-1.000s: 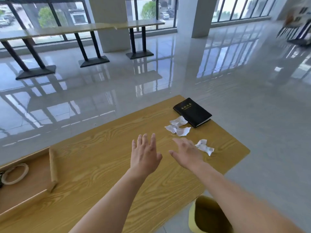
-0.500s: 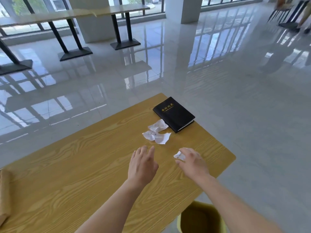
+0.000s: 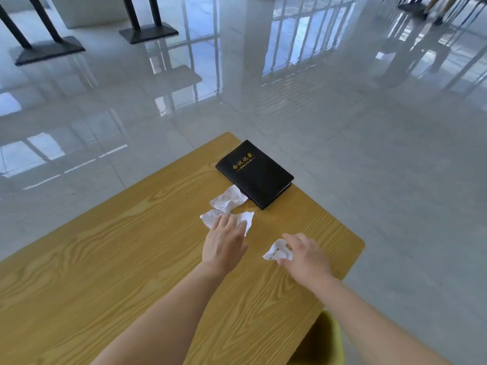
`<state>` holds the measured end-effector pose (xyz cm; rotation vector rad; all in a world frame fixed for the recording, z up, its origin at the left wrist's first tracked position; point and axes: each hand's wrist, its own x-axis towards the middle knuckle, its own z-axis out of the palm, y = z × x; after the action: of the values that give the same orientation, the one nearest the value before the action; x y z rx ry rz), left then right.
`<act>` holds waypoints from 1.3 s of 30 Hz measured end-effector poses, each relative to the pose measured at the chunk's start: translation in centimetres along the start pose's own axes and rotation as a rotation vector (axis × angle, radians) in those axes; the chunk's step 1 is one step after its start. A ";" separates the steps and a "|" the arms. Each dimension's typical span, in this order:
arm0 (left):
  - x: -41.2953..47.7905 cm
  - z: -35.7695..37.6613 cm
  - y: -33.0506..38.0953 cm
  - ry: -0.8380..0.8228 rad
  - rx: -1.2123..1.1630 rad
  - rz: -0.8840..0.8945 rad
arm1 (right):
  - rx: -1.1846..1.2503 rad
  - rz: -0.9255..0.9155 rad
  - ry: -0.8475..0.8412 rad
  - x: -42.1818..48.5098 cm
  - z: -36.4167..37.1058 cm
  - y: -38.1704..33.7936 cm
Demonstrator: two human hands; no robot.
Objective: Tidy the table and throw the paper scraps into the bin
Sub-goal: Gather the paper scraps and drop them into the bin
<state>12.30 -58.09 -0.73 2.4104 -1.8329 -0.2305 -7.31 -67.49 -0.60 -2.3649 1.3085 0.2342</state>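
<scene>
A wooden table (image 3: pixel 105 259) carries three crumpled white paper scraps. One scrap (image 3: pixel 228 200) lies beside a black notebook (image 3: pixel 257 173). My left hand (image 3: pixel 224 243) rests flat, fingertips on a second scrap (image 3: pixel 246 219) just below it. My right hand (image 3: pixel 305 255) has its fingers curled around a third small scrap (image 3: pixel 276 251) with writing on it, near the table's right edge. A yellow-green bin (image 3: pixel 324 341) stands on the floor under the table's near right corner, partly hidden by my right forearm.
Glossy grey floor tiles surround the table. Black metal table bases (image 3: pixel 47 48) stand far back at the upper left. The table's right edge (image 3: pixel 353 262) runs close to my right hand.
My left hand has reached forward onto the middle scrap. My right hand has drawn the small scrap toward me and closed around it. The view has tilted down and right.
</scene>
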 end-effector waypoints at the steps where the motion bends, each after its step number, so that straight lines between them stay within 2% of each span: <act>1: 0.5 0.3 0.2 -0.009 0.018 0.014 | -0.006 -0.010 -0.001 0.1 0.3 0.1; 8: 1.7 0.7 0.9 -0.059 0.063 0.026 | -0.081 -0.125 0.047 0.4 1.7 -0.3; 19: -0.7 -1.6 1.8 0.168 -0.050 0.067 | 0.055 -0.043 0.174 -1.7 1.1 0.4; 27: -3.7 -2.9 3.5 0.224 -0.157 0.024 | 0.136 0.017 0.202 -5.1 0.2 0.7; 33: -6.2 -3.8 6.6 0.237 -0.184 0.035 | 0.152 0.031 0.208 -8.1 -1.0 2.2; 39: -8.7 -4.5 11.7 0.232 -0.170 0.013 | 0.183 -0.030 0.212 -11.0 -2.0 5.6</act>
<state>-0.24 -52.83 6.22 2.2067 -1.6569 -0.0958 -18.05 -62.49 3.39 -2.2988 1.3249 -0.1450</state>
